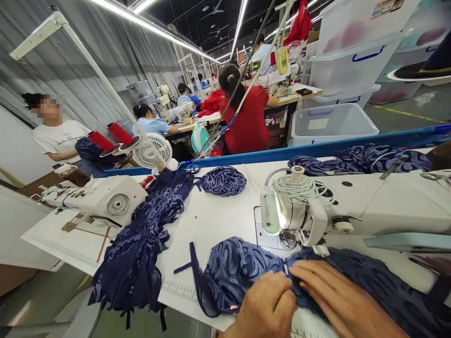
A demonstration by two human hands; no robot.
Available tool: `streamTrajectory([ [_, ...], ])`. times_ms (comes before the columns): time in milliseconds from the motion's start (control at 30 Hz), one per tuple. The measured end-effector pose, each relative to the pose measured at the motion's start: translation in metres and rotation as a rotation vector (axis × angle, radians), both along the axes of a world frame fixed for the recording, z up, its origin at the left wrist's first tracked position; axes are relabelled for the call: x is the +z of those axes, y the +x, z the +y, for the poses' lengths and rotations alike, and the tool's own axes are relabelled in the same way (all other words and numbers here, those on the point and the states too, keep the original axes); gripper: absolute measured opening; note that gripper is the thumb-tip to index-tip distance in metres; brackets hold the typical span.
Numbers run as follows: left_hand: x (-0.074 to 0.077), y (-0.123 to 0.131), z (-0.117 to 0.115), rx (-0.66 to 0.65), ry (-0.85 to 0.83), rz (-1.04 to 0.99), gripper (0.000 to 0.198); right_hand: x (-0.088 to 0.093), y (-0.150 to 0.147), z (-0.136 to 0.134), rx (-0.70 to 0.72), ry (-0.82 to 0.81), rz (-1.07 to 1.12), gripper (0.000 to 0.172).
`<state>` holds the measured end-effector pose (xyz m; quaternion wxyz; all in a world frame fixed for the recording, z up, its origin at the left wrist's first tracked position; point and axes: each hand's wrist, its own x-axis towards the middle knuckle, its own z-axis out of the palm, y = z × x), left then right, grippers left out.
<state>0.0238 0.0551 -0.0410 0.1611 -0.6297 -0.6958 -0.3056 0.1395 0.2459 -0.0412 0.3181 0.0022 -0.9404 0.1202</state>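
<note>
A navy patterned lace garment (232, 267) with cup shapes lies on the white sewing table, below the presser foot of a sewing machine (352, 202). My left hand (268, 305) pinches the garment's near edge at its middle, fingers curled together. My right hand (338, 295) lies beside it, its fingers extended and pressed on the fabric. The two hands almost touch at the fingertips. A narrow dark strap loops off the garment's left end. The machine's lit needle area is just beyond the hands.
A heap of navy garments (144, 244) hangs over the table's left edge. Another cup piece (223, 180) lies further back, and more lace (352, 159) sits behind the machine. A second machine (102, 199) stands left. Several people work beyond the blue-edged table.
</note>
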Motion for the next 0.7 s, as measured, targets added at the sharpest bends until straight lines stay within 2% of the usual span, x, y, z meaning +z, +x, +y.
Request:
streamTrajectory([
  [100, 0.000, -0.008, 0.007, 0.074, -0.096, 0.042, 0.023, -0.009, -0.005, -0.005, 0.015, 0.135, 0.071, 0.037],
  [200, -0.009, -0.013, 0.004, 0.139, -0.206, 0.080, 0.018, -0.019, -0.004, -0.004, -0.014, 0.159, 0.034, 0.053],
  [300, -0.011, -0.013, -0.003, 0.133, -0.300, 0.017, 0.022, -0.025, 0.000, -0.001, -0.025, 0.184, 0.014, 0.062],
  [433, -0.003, -0.012, -0.006, 0.107, -0.330, -0.035, 0.024, -0.022, -0.001, 0.000, -0.031, 0.205, 0.008, 0.062],
  [567, -0.001, -0.014, -0.001, 0.102, -0.278, -0.028, 0.028, -0.021, 0.001, -0.004, -0.022, 0.188, 0.030, 0.061],
  [700, -0.008, -0.009, 0.000, 0.144, -0.051, 0.065, 0.027, -0.043, 0.046, -0.026, 0.035, 0.036, -0.028, 0.049],
])
